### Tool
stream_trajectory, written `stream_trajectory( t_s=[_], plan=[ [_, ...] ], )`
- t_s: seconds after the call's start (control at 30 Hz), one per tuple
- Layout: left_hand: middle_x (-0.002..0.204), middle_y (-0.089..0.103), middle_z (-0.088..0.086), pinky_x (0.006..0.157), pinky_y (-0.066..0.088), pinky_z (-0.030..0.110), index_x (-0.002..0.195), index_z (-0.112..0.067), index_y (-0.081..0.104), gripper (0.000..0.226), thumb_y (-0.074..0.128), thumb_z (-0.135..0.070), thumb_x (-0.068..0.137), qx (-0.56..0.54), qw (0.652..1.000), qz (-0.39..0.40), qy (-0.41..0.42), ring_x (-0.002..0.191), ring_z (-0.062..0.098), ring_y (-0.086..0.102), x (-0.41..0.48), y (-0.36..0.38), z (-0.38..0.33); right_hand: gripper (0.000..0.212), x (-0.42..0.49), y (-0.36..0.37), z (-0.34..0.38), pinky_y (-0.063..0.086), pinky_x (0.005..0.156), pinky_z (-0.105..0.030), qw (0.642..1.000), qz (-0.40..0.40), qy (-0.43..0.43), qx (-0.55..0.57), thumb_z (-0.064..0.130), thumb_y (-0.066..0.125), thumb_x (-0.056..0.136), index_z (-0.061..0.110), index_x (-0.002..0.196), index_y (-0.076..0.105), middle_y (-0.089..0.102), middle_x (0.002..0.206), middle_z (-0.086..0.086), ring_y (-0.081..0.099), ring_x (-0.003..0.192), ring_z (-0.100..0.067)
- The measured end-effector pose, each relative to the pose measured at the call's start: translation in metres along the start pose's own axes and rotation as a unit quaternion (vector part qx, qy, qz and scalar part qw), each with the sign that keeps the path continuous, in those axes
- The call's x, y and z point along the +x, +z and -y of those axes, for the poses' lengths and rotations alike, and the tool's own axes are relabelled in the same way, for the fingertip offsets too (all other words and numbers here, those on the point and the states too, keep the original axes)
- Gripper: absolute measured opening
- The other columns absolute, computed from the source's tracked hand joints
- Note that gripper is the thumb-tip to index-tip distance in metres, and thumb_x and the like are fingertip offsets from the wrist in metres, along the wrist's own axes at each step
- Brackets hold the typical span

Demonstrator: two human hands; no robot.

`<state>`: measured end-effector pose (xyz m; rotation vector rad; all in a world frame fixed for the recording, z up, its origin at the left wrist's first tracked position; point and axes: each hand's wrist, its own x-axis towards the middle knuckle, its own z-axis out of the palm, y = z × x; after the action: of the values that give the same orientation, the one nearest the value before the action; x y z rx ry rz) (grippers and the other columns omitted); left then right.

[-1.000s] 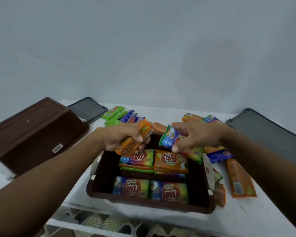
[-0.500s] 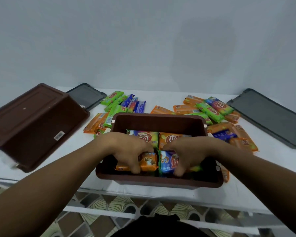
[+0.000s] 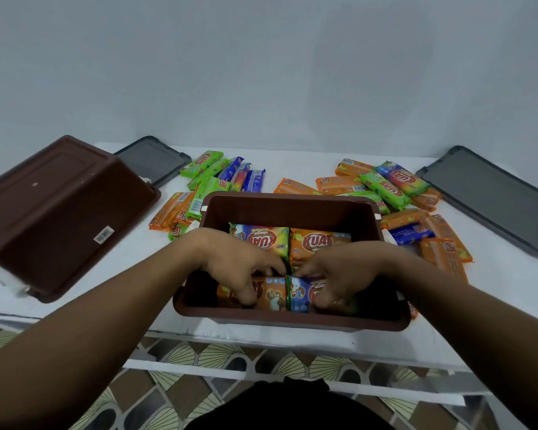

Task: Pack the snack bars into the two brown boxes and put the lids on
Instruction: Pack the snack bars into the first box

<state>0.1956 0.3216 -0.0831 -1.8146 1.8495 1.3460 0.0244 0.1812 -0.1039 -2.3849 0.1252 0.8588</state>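
An open brown box stands at the table's near edge with snack bars packed inside. My left hand presses an orange snack bar down in the box's near row. Beside it, my right hand holds a blue and green snack bar against the orange one. Two more bars lie flat in the far row. A second brown box lies upside down at the left. Loose bars lie behind the box in a left pile and a right pile.
Two dark grey lids lie on the white table: one at the back left behind the upturned box, one at the far right. Patterned floor tiles show below the table's front edge.
Both hands came down from above the box into its near row with their bars. The view has tilted down and pulled back, showing more of the table.
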Motion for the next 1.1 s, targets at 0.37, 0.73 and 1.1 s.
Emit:
stream_trajectory(
  t_s=[0.37,0.73,1.1],
  plan=[
    [0.121,0.07,-0.015,0.09,0.052,0.025,0.137,-0.03,0.059,0.05,0.073,-0.018,0.09,-0.011,1.0,0.006,-0.004,0.102,0.002,0.066,0.006,0.002,0.008,0.05,0.009,0.001,-0.004,0.054,0.092,-0.034,0.999,0.018,0.0,-0.034,0.042,0.07,0.088,0.029,0.136,0.059,0.068,0.121,0.008,0.064,0.103,-0.011],
    [0.094,0.076,-0.004,0.082,0.059,0.038,0.104,-0.025,0.074,0.014,0.077,-0.021,0.091,-0.096,0.975,-0.187,0.069,0.085,0.013,0.071,-0.009,-0.033,0.009,0.04,-0.024,-0.034,-0.004,0.057,0.088,-0.025,0.978,-0.193,-0.043,0.059,0.03,0.072,0.09,0.026,0.129,0.066,0.074,0.109,0.013,0.068,0.095,0.003],
    [0.075,0.073,0.004,0.057,0.047,0.013,0.095,-0.009,0.077,0.006,0.077,-0.009,0.089,-0.113,0.919,-0.372,0.066,0.06,0.003,0.063,0.022,-0.127,-0.021,0.01,-0.033,-0.123,-0.073,0.05,0.068,-0.018,0.912,-0.403,0.026,0.076,0.019,0.08,0.081,0.024,0.09,0.08,0.075,0.077,0.008,0.067,0.07,0.001]
  ],
)
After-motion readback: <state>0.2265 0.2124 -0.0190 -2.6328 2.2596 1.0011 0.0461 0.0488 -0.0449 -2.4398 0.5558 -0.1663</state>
